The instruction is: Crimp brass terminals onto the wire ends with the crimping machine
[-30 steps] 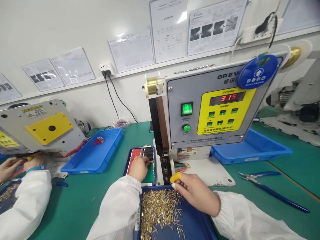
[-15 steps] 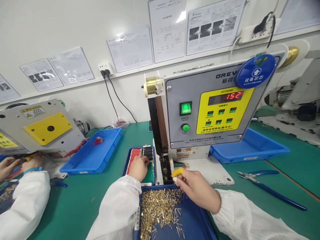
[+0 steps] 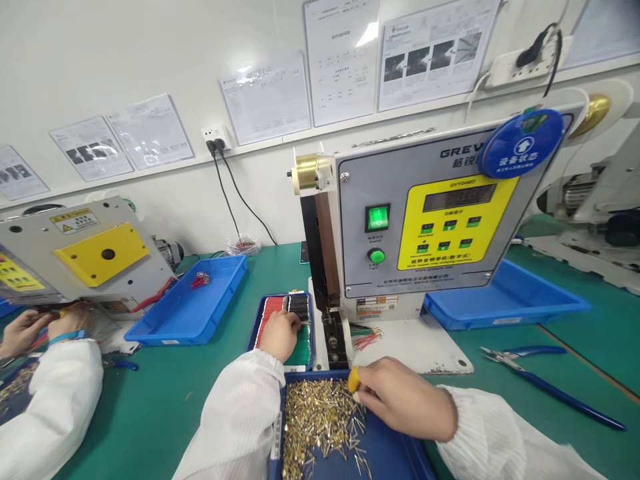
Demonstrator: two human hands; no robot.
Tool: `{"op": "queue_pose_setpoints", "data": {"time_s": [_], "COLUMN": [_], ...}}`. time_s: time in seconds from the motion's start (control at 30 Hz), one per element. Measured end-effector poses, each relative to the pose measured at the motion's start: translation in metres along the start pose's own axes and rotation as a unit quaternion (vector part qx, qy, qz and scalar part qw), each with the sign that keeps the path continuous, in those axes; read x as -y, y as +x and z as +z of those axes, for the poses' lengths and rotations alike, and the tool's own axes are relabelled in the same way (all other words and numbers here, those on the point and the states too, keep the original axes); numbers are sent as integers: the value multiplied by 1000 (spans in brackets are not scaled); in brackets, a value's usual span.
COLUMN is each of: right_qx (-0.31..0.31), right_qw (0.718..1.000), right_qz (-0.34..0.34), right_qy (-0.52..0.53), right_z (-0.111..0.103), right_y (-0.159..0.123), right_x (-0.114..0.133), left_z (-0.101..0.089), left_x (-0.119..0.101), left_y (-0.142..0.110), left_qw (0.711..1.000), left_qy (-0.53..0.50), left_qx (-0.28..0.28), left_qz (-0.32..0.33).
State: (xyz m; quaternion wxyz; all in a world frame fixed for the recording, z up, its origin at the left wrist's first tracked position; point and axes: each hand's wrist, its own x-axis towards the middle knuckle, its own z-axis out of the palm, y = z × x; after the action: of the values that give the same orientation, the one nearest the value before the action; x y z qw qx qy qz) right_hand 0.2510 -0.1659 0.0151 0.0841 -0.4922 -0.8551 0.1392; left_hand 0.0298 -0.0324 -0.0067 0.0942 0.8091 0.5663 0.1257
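My left hand (image 3: 281, 335) rests with curled fingers over a blue tray (image 3: 253, 327) of sorted red, black and green wires (image 3: 302, 347). Its fingertips are hidden among the black and green ones. My right hand (image 3: 407, 399) wears a yellow finger cot (image 3: 354, 379) and a pale one on the thumb. Its finger and thumb are pinched together at the pile of gold metal terminals (image 3: 320, 417) in a dark blue tray (image 3: 395, 437); anything between the tips is too small to make out. Just beyond stands the crimping machine's (image 3: 333, 340) narrow black working head.
Cutting pliers (image 3: 545, 377) with blue handles lie at the right. Light blue trays (image 3: 505, 313) stand beside the machine and at left (image 3: 165, 333), the left one holding red pieces. Finished-looking wires (image 3: 367, 337) lie on the machine's base. Another person's hands (image 3: 65, 320) work at a machine further left.
My right hand has drawn back from the machine's working head, down toward the terminals. My left hand stays over the wires. The view has shifted slightly; the lit 152 display now looks blurred.
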Motion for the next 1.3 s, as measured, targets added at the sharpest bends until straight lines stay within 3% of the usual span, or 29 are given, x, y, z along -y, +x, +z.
{"op": "queue_pose_setpoints", "data": {"time_s": [0.3,0.5,0.7,0.83,0.97,1.13,1.2,1.3], "right_qx": [9,-57,-74,-79,-35,66,51,-35], "right_qw": [990,988,979,970,958,910,878,841], "right_qz": [-94,-35,-9,11,24,36,64,116], "right_qy": [107,142,189,228,285,408,472,528], "right_z": [7,10,11,-1,-33,-61,-58,-43], "right_y": [1,3,6,14,32,49,52,55], "right_x": [14,7,2,3,4,-8,-14,-22], "left_z": [3,9,11,11,12,10,9,9], "left_x": [-1,3,3,3,3,3,4,5], "left_y": [-1,5,11,14,14,12,12,13], "left_qw": [999,998,996,996,996,996,996,997], "left_qy": [1,-6,39,55,49,46,44,42], "left_qx": [-30,-56,-83,-70,-75,-76,-73,-68], "left_qz": [11,-3,-10,-13,-14,-8,0,8]}}
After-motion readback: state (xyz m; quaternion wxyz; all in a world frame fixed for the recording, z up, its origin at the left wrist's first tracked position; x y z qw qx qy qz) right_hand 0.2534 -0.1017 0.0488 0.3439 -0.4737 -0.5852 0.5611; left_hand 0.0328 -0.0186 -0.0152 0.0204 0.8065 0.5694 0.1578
